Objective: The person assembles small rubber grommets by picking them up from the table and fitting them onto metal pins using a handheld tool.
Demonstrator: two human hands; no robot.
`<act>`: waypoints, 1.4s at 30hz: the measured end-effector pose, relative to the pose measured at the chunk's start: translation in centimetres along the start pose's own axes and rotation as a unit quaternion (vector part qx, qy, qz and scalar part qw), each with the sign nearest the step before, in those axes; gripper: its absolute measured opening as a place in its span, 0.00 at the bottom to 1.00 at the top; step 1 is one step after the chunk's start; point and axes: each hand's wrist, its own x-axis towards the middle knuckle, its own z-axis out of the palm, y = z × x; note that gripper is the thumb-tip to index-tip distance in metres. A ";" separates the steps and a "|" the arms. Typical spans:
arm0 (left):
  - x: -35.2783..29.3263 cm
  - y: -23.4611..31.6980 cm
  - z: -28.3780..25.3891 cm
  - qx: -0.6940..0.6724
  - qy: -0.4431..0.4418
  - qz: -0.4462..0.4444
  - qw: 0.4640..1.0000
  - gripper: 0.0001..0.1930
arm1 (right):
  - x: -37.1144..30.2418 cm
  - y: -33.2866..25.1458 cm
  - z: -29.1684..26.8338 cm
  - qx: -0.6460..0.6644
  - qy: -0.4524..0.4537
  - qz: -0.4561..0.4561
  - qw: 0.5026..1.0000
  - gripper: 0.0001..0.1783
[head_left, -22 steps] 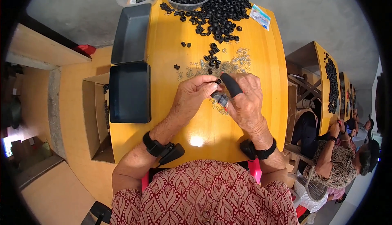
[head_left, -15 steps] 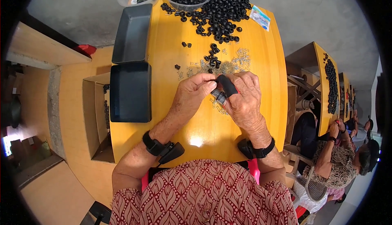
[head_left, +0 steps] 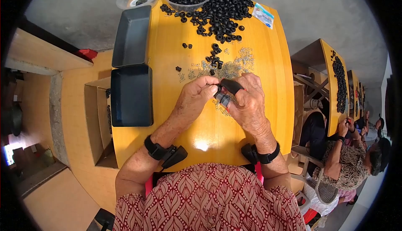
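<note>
Over the middle of the table my left hand (head_left: 193, 97) is closed, its thumb and forefinger pinching a small black part (head_left: 218, 87). Against that part my right hand (head_left: 252, 101) is closed too, fingertips drawn together. A black sleeve (head_left: 231, 86) covers its forefinger, and a dark translucent wrap (head_left: 222, 99) is around its thumb. Whatever the right fingertips pinch is too small and hidden to make out. Just beyond the hands lie a few loose black parts (head_left: 214, 59) and many tiny shiny bits (head_left: 243, 61) scattered on the wood.
A heap of black parts (head_left: 226, 9) covers the table's far end, beside a clear bowl (head_left: 187, 8) of them and a packet (head_left: 263, 15). Two dark trays (head_left: 132, 97) line the left edge. A cardboard box (head_left: 97, 122) stands below. Co-workers (head_left: 347, 159) sit at tables on the right.
My right forefinger in its black sleeve has tipped lower and flatter toward the pinched part. The left hand holds nearly the same pose. The whole view has shifted slightly.
</note>
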 end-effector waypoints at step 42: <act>-0.8 -0.2 2.1 0.088 0.051 0.090 0.991 0.09 | -1.9 -1.1 0.3 0.216 0.077 0.154 0.961 0.16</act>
